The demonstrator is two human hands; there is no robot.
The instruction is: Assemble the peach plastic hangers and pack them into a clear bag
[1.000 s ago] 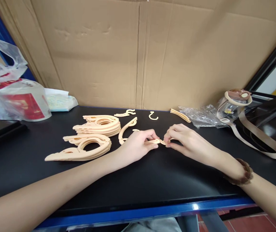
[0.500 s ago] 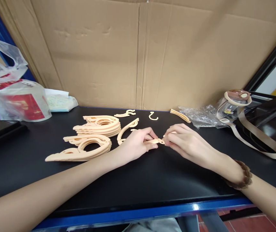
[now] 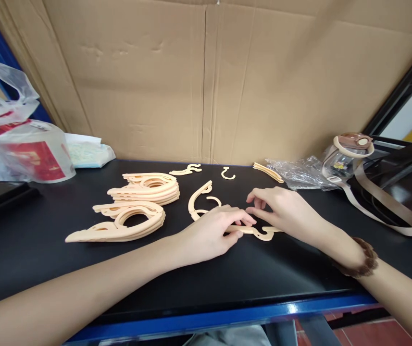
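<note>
My left hand (image 3: 215,233) rests low over the table, its thumb and fingers closed around a cream plastic hanger piece (image 3: 262,235). The piece has a notched hook-shaped end that shows to the right of my fingertips; the rest lies under the hand. My right hand (image 3: 287,211) hovers just behind that end, thumb and fingers bent but apart, with nothing visible between them. Just beyond my left hand lies a curved hanger part (image 3: 192,204) beside a small hook (image 3: 215,198). Two stacks of folded hangers, a nearer stack (image 3: 148,223) and a farther stack (image 3: 143,194), sit to the left.
Along the back are loose hanger parts (image 3: 184,171), a single hook (image 3: 226,174), several thin strips (image 3: 268,172) and clear plastic wrapping (image 3: 305,172). A strapped bottle (image 3: 346,158) stands right. At left are a bagged tub (image 3: 36,154), a tissue pack (image 3: 92,154) and a black device (image 3: 0,197).
My hands have drawn apart; my right hand has let go of the piece. The piece is lower and nearer me, its notched end exposed. The curved part beyond my left hand has shifted right.
</note>
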